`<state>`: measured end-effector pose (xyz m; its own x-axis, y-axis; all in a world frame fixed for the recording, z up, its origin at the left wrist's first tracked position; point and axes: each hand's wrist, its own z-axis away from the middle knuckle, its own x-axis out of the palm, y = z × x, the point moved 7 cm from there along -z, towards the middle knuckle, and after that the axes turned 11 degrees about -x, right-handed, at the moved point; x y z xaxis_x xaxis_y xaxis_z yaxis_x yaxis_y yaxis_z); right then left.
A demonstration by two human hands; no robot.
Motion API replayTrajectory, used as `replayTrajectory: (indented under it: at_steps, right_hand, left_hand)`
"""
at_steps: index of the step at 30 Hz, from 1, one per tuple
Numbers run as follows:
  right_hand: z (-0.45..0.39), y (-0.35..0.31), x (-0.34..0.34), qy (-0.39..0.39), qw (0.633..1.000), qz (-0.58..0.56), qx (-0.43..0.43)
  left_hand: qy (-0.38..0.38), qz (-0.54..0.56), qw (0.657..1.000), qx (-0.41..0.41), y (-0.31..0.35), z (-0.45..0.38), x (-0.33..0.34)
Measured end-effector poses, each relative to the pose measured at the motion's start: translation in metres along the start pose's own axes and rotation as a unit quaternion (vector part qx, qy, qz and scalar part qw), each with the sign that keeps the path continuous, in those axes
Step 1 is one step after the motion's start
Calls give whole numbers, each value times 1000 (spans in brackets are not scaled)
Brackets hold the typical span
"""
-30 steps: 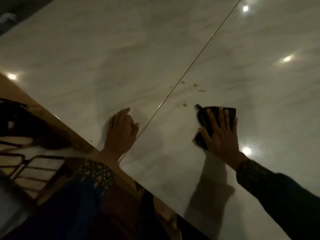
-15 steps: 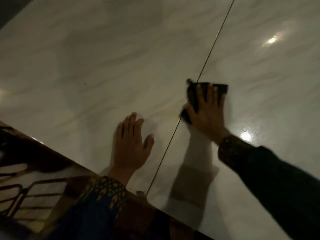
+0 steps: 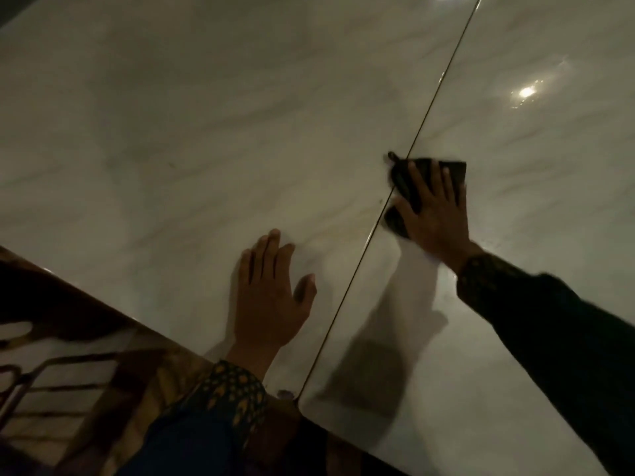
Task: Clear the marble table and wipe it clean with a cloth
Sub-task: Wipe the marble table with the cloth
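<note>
Dark cloth (image 3: 426, 187) pinned flat under the right hand (image 3: 434, 214) on the pale marble counter (image 3: 206, 132).

The cloth lies crumpled beneath the right hand's straight, spread fingers, its edges showing beyond the fingertips and beside the thumb; one corner reaches across the thin dark seam (image 3: 422, 121) that runs along the counter just to the thumb side of that hand. The left hand (image 3: 271, 297) rests palm down on the marble on the other side of the seam, nearer the counter's edge, fingers extended and relaxed, grasping nothing. Both wrists wear dark patterned sleeves (image 3: 481, 273). Beyond the right hand a bright light reflection (image 3: 525, 92) glints on the polished surface. Below the left hand, past the counter's edge, the dim floor is too dark to make out.
</note>
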<state>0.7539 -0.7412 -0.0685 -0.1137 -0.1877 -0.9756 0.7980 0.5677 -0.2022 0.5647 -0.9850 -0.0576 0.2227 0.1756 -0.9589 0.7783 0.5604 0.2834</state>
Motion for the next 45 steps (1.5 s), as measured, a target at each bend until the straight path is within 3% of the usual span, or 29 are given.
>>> replayTrajectory:
  at_steps: [3,6,12,16,21,25,30,33,37,39,41,45]
  right_hand:
    - [-45,-17,3,2,1000,-18,13]
    - [-35,-50,11,7,1000,-11,-21]
    - [113,-136,35,-22,994,-55,-96]
    - [164,-109,40,-46,995,-12,-84]
    - [118,-58,19,-21,1000,-9,8]
    - [76,-72,24,-3,997,-7,79]
    - [98,-142,38,5,1000,-20,-17]
    - [139,-120,36,4,999,-25,-27]
    - [211,-33,14,34,999,17,35]
    - [252,42,4,44,985,6,169]
    - [285,110,-3,49,946,-45,317]
    - [287,134,-6,55,916,-64,392]
  left_hand:
    - [-2,5,1000,-3,0,-1,-1]
    - [4,13,1000,2,1,0,-4]
    - [0,25,1000,11,0,-1,-3]
    - [-11,16,1000,6,-2,0,-3]
    - [-7,13,1000,2,0,0,-4]
    - [-9,7,1000,9,2,0,-3]
    - [-4,20,1000,18,-1,0,-1]
    - [-13,13,1000,23,-1,1,-1]
    - [-17,11,999,26,-1,3,-3]
    - [-15,8,1000,24,1,4,-4]
    - [-12,5,1000,19,1,4,-4]
    - [-4,-12,1000,19,2,4,-3]
